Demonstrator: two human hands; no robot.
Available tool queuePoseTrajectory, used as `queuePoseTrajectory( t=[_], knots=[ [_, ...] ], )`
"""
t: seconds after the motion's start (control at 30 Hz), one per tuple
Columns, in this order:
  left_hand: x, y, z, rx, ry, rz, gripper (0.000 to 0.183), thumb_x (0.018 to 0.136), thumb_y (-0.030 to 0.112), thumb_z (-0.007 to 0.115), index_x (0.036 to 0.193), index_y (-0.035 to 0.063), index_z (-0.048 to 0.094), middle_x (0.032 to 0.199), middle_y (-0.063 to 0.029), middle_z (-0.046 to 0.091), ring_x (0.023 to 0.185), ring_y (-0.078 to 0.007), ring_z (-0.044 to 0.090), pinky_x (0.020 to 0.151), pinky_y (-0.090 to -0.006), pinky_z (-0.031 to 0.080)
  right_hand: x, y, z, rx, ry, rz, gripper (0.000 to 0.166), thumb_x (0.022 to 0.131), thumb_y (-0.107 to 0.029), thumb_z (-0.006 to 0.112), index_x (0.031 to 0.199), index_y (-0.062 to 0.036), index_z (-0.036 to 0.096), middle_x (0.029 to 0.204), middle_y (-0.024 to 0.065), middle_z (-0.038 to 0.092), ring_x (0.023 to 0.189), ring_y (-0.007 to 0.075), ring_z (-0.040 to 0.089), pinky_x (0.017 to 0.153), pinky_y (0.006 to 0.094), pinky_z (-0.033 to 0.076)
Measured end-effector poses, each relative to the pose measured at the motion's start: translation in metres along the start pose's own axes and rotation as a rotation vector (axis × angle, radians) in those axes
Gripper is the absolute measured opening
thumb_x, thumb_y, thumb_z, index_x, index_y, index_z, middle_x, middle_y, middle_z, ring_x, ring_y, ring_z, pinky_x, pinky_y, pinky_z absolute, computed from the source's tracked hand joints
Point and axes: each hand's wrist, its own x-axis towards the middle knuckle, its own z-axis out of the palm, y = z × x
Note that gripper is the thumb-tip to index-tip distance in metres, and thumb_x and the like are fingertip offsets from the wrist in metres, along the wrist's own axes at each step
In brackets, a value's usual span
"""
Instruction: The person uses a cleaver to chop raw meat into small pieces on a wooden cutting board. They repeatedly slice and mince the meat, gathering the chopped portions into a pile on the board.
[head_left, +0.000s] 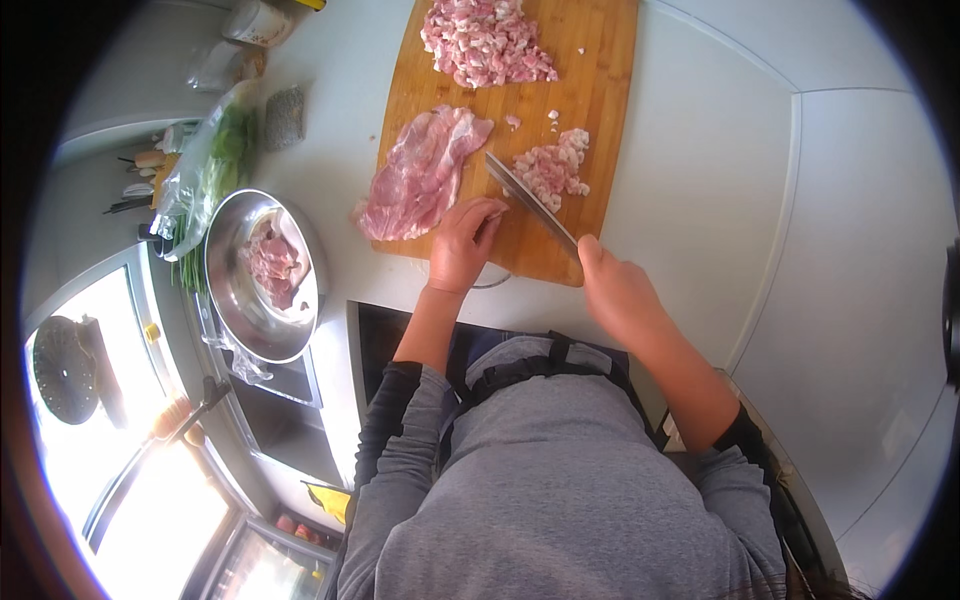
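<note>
My right hand (619, 296) grips the handle of a kitchen knife (534, 199), its blade slanting up and left over a wooden cutting board (592, 67). Left of the blade, my left hand (461, 244) has its fingers curled down on a small piece of raw meat, mostly hidden under them. A large slab of raw meat (424, 169) lies at the board's left, just beyond that hand. Right beside the blade sits a small heap of diced meat (553, 169). A bigger pile of diced meat (487, 41) covers the far part of the board.
A steel bowl (219, 277) with raw meat pieces (274, 262) stands left on the pale countertop (697, 165). Behind it are green vegetables in a plastic bag (217, 157), a grey scouring pad (284, 118) and jars (257, 24). A sink (281, 427) lies lower left, a wall right.
</note>
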Motion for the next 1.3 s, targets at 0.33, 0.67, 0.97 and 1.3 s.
queuePoseTrajectory(
  t=[0.33, 0.67, 0.97, 1.3],
  knots=[
    [0.001, 0.001, 0.020, 0.141, 0.038, 0.077, 0.021, 0.081, 0.004, 0.071, 0.103, 0.0049, 0.070, 0.109, -0.0099, 0.068, 0.102, -0.0327, 0.064, 0.088, -0.0408, 0.052, 0.000, -0.011, 0.002, 0.028, 0.032, -0.019, 0.015, 0.091, -0.001, 0.049, 0.102, -0.0024, 0.040, 0.086, 0.0234, 0.063, 0.072, 0.0432, 0.066, 0.063, 0.0520, 0.053],
    [0.002, 0.000, 0.009, 0.108, -0.047, 0.089, 0.020, 0.084, 0.006, 0.073, 0.103, 0.0045, 0.072, 0.110, -0.0108, 0.070, 0.104, -0.0310, 0.064, 0.090, -0.0397, 0.052, 0.018, -0.006, -0.007, 0.064, 0.001, 0.026, 0.021, 0.086, 0.002, 0.053, 0.102, -0.0022, 0.040, 0.085, 0.0227, 0.063, 0.072, 0.0427, 0.066, 0.062, 0.0513, 0.052],
    [-0.006, -0.003, 0.006, 0.015, 0.042, 0.025, 0.018, 0.080, -0.002, 0.072, 0.097, 0.0052, 0.073, 0.104, -0.0103, 0.070, 0.097, -0.0299, 0.066, 0.084, -0.0380, 0.053, -0.007, -0.004, 0.002, 0.061, 0.048, -0.026, 0.017, 0.088, 0.000, 0.051, 0.100, -0.0024, 0.040, 0.080, 0.0207, 0.062, 0.065, 0.0422, 0.064, 0.056, 0.0516, 0.050],
    [-0.014, -0.009, 0.006, 0.074, 0.058, 0.063, 0.019, 0.075, -0.004, 0.072, 0.092, 0.0053, 0.072, 0.100, -0.0092, 0.070, 0.093, -0.0303, 0.067, 0.081, -0.0383, 0.053, -0.002, -0.021, 0.007, 0.011, 0.042, -0.083, 0.017, 0.090, -0.003, 0.051, 0.104, -0.0018, 0.041, 0.087, 0.0215, 0.064, 0.067, 0.0412, 0.066, 0.059, 0.0494, 0.054]
  ],
)
